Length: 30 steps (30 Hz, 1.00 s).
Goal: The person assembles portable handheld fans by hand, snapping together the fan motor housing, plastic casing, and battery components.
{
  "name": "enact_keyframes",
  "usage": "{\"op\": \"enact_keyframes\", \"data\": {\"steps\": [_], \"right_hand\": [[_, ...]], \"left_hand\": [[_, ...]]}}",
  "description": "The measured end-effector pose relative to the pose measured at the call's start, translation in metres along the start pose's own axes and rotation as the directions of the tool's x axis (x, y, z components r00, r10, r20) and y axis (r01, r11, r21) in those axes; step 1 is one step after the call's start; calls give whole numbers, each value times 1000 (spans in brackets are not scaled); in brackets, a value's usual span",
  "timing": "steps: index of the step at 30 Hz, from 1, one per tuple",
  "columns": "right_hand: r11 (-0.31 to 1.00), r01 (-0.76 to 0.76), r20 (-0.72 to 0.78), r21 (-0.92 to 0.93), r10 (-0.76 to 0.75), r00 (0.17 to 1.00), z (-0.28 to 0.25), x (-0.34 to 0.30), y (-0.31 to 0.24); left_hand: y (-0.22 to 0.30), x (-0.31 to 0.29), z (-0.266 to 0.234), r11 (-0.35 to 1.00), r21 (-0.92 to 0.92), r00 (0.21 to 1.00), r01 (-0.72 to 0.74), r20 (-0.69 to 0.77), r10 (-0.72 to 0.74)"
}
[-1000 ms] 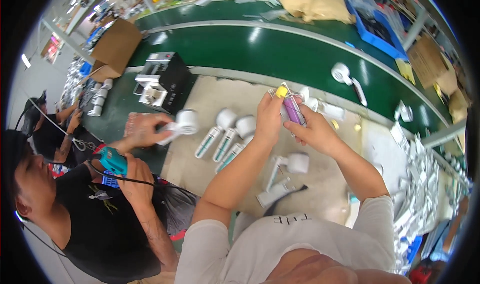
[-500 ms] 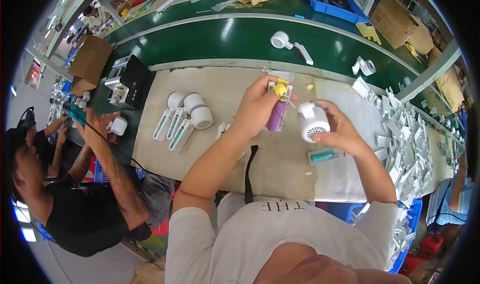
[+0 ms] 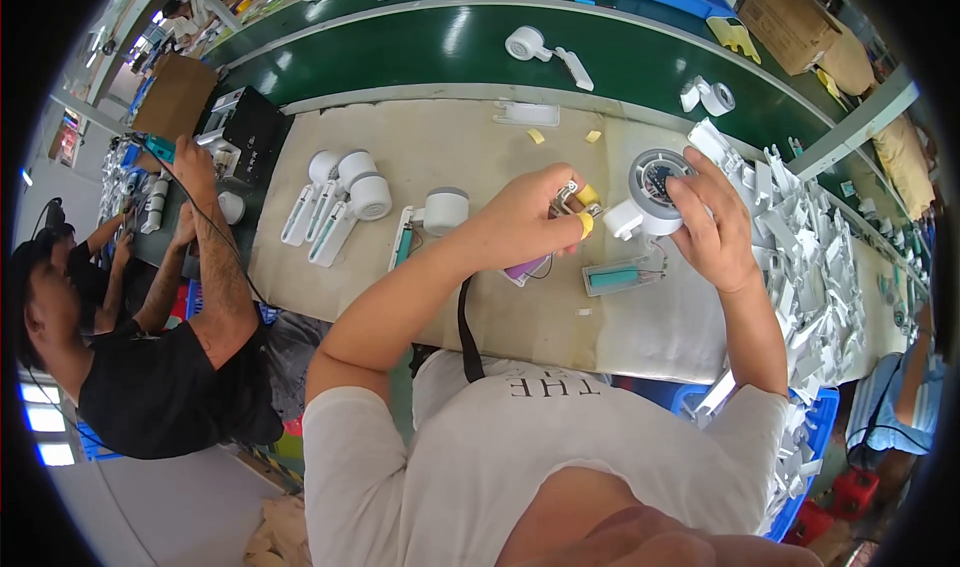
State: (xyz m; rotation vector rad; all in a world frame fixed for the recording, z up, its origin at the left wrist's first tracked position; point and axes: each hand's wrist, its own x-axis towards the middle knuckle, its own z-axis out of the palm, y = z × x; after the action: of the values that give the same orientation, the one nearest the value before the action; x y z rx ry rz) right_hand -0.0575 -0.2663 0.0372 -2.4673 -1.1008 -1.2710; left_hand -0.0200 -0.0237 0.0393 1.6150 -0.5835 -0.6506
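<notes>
My right hand (image 3: 712,222) grips a white, round small-fan head (image 3: 626,217), its grey rim and dark grille facing up. In my left hand (image 3: 525,217) is a slim white handle shell with a purple cell (image 3: 526,267); most of it is hidden under the fingers. Yellow patches (image 3: 586,226) show at my left fingertips, beside a metallic-looking end piece. Close to both hands lies an open handle shell with a teal cell (image 3: 615,278) and thin wires. Left of my forearm rest another white fan head (image 3: 446,210) and a teal-celled handle (image 3: 402,239).
Three fan heads with handles (image 3: 340,202) stand at the left of the mat (image 3: 300,137). White plastic parts (image 3: 815,267) pile up at the right. More fan pieces (image 3: 548,53) lie on the green surface behind. A co-worker (image 3: 150,357) sits at the left by a black box (image 3: 245,132).
The view has shifted. My right hand has turned the fan head so its grille side faces up. My left hand has come nearer with the purple-celled handle, now tilted and more covered.
</notes>
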Motion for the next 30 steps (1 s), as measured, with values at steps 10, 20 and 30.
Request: {"op": "enact_keyframes", "data": {"steps": [10, 20, 30], "right_hand": [[988, -122, 223, 92, 99, 970, -7, 14, 2], [548, -545, 588, 634, 115, 801, 23, 10, 0], [702, -585, 326, -406, 709, 626, 79, -68, 131]], "left_hand": [[-5, 20, -12, 959, 263, 993, -104, 75, 87], [-23, 22, -16, 827, 539, 966, -162, 258, 21], [-45, 48, -36, 945, -318, 986, 80, 166, -28]]}}
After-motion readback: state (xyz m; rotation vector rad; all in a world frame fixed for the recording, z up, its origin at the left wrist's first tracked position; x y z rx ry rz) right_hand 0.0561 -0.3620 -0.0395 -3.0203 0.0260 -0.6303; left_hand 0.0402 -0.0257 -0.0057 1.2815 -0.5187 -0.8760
